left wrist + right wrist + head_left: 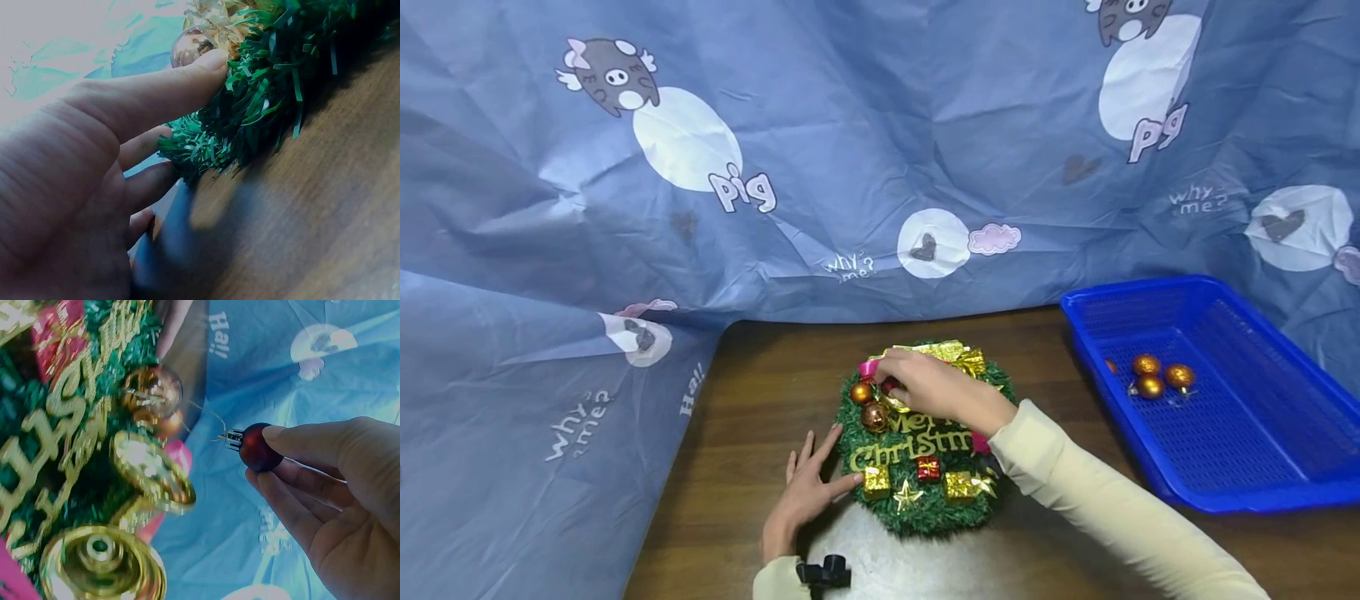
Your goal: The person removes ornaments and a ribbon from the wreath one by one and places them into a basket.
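A printed blue cloth (827, 142) hangs across the far side and down the left. Below it lies a brown wooden table (760, 375), on which my work is laid out. At the right of the table, a blue basket (1240, 442) stands well apart from my hands. Near the table's middle lies a green wreath (917, 518). My left hand (808, 487) is at the wreath's left edge, fingers spread wide and holding nothing, the thumb against the green fringe. My right hand (921, 385) is above the wreath's far left part, its fingers narrowed to a pinch on a small ball. Gold lettering (913, 448) crosses the wreath's middle, the word "Merry" partly covered by my hand. Gold bells (103, 562) sit on the wreath, shown in the right wrist view. Nearer me are a gold gift box (876, 481) just beside my left thumb, a gold star (907, 497) and a smaller red gift box (928, 468). A shiny brown ball (874, 416) and an orange ball (861, 392) lie together at the wreath's left; several orange balls (1150, 385) rest in the basket's left part. The dark red ball (257, 450) is between my right thumb and fingers, its silver cap (234, 439) and thin thread loop turned toward the wreath; whether the loop touches the wreath, I cannot tell.
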{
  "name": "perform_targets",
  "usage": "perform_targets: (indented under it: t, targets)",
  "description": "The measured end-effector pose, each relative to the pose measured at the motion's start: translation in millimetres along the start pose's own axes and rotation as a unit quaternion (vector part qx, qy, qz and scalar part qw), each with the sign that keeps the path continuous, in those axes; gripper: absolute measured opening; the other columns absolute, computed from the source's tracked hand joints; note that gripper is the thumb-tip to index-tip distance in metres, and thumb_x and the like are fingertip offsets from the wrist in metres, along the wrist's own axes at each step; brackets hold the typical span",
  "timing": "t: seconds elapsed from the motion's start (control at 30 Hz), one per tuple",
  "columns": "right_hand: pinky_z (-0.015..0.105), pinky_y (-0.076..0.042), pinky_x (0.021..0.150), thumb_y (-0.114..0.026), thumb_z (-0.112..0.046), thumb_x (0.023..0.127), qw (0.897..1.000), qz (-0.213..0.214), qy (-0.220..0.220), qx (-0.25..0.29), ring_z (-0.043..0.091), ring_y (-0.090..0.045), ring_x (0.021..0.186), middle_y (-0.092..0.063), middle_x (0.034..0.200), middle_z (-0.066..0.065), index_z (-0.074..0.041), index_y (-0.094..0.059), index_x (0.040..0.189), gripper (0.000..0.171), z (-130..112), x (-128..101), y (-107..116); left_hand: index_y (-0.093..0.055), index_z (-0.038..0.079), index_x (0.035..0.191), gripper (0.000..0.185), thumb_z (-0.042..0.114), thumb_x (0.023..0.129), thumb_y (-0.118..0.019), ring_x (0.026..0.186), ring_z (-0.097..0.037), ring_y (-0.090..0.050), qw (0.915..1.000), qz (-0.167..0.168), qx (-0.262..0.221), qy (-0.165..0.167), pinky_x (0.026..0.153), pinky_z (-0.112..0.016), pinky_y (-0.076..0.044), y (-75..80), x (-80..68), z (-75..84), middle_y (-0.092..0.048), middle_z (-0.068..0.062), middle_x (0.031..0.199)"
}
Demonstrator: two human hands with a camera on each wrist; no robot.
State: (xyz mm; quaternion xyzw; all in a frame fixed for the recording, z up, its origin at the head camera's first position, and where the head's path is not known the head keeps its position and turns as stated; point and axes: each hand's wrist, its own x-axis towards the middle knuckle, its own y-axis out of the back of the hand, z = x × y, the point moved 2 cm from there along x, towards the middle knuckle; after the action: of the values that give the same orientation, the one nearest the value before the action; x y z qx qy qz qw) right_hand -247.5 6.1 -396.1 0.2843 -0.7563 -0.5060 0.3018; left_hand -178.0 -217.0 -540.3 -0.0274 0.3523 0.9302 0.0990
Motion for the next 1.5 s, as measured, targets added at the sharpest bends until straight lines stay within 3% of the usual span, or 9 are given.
perform_targets:
  t: [0.2,0.5,0.87,1.2,1.5]
  targets:
    - [0.032,-0.054,0.086,-0.069,-0.01,0.087,0.999,0.023,-0.028,0.004,0.019,-0.063,0.098,-0.064,0.107,0.006,-0.007,-0.066,0.11,0.023,17,-17,15,-0.027,0.028,0.152,0.086,0.045,0.081,-0.072,0.148,-0.035,-0.002,1.0,-0.001,-0.004,-0.003,0.114,-0.06,0.011,0.0,0.8,0.2,-0.025,-0.004,0.158]
    - [0.035,-0.054,0.082,-0.069,-0.008,0.086,0.997,0.042,-0.06,0.018,0.021,-0.063,0.097,-0.064,0.105,0.006,-0.008,-0.066,0.107,0.021,40,-41,31,-0.026,0.027,0.152,0.087,0.045,0.081,-0.072,0.148,-0.035,-0.001,1.0,-0.002,0.001,-0.002,0.115,-0.059,0.012,0.4,0.3,0.9,-0.025,-0.004,0.158]
    - [0.037,-0.054,0.082,-0.072,-0.006,0.084,0.995,0.077,-0.055,0.003,0.022,-0.063,0.096,-0.065,0.103,0.007,-0.005,-0.066,0.104,0.021,55,-55,44,-0.023,0.028,0.153,0.087,0.047,0.082,-0.07,0.148,-0.034,0.0,0.9999,-0.01,0.009,-0.002,0.115,-0.058,0.012,-1.4,2.5,-0.6,-0.023,-0.003,0.159]
    - [0.038,-0.053,0.079,-0.069,-0.005,0.085,0.992,0.091,-0.09,0.016,0.022,-0.062,0.091,-0.065,0.1,0.008,-0.004,-0.067,0.103,0.018,74,-76,58,-0.024,0.025,0.153,0.086,0.046,0.083,-0.07,0.148,-0.038,-0.001,0.9999,-0.011,0.011,-0.004,0.114,-0.06,0.012,-2.8,0.9,1.0,-0.023,-0.007,0.159]
    - [0.039,-0.054,0.077,-0.071,0.0,0.081,0.985,0.136,-0.106,0.004,0.024,-0.065,0.085,-0.067,0.093,0.012,0.002,-0.067,0.097,0.016,101,-103,73,-0.024,0.024,0.153,0.086,0.045,0.083,-0.07,0.148,-0.038,-0.001,0.9999,-0.013,0.008,-0.001,0.114,-0.06,0.012,-3.3,2.0,1.4,-0.024,-0.009,0.158]
